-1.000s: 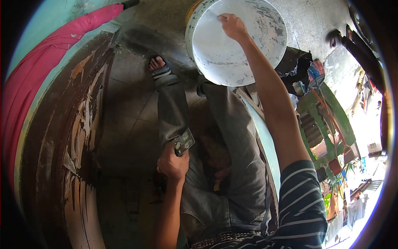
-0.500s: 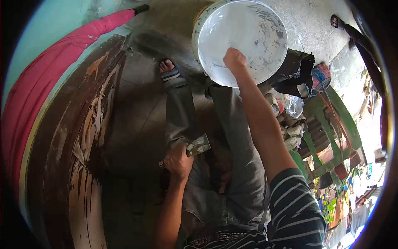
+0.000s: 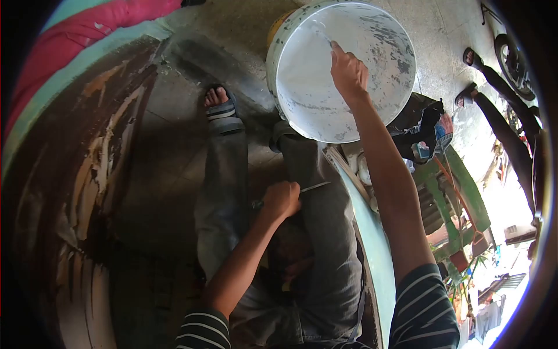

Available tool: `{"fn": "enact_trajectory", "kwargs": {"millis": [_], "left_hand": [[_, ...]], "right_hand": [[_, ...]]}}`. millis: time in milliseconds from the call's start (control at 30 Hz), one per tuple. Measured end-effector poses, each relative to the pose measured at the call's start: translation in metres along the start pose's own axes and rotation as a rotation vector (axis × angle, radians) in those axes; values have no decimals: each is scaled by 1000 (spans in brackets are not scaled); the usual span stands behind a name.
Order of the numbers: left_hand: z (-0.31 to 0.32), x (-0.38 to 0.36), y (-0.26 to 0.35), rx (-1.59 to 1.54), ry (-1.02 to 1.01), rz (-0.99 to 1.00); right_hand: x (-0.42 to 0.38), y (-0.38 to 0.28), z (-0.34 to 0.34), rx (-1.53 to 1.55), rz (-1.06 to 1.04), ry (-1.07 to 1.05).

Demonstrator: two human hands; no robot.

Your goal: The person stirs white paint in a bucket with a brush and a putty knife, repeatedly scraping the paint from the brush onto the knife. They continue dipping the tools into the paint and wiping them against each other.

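Note:
My left hand (image 3: 283, 200) is closed around a putty knife, held over my thighs. Its blade (image 3: 315, 187) points right and shows almost edge-on; in the earlier view it is a flat, square-ended, stained plate. My right hand (image 3: 350, 71) reaches over the open mouth of a large white bucket (image 3: 297, 87), fingers wrapped round a slim metal tool (image 3: 324, 34). The far end of this tool is blurred against the white inside of the bucket. Grey flakes and smears cover the bucket's right inner wall.
A weathered wooden panel (image 3: 96, 139) with peeling strips runs along the left, below pink cloth (image 3: 87, 32). A dark torn bag (image 3: 415, 125) and a green wooden rack (image 3: 465, 192) stand to the right. Another person's legs (image 3: 500, 110) and a wheel (image 3: 514, 64) are farther right.
My left hand has moved up and right, turning the putty knife edge-on. My right hand has shifted slightly up and right, and its slim tool now shows. A pale board edge appears beside my right leg.

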State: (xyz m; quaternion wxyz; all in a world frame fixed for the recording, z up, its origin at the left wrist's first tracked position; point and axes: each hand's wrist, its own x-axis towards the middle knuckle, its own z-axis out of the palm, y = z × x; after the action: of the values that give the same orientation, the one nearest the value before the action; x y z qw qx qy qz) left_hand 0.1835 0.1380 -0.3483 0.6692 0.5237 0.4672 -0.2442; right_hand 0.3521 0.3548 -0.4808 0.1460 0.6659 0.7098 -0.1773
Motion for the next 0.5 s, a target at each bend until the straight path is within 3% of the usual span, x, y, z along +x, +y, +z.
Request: {"fn": "enact_trajectory", "kwargs": {"millis": [133, 233, 333, 400, 500], "left_hand": [[19, 19, 0, -105, -126, 15], [16, 23, 5, -96, -134, 51], [8, 30, 10, -92, -106, 87], [4, 31, 13, -94, -104, 92], [1, 30, 15, -70, -102, 110]], "right_hand": [[17, 3, 2, -129, 16, 5], [31, 7, 9, 14, -62, 86], [30, 8, 21, 167, -13, 109], [20, 5, 24, 196, 76, -7], [-2, 7, 32, 152, 6, -79]]}}
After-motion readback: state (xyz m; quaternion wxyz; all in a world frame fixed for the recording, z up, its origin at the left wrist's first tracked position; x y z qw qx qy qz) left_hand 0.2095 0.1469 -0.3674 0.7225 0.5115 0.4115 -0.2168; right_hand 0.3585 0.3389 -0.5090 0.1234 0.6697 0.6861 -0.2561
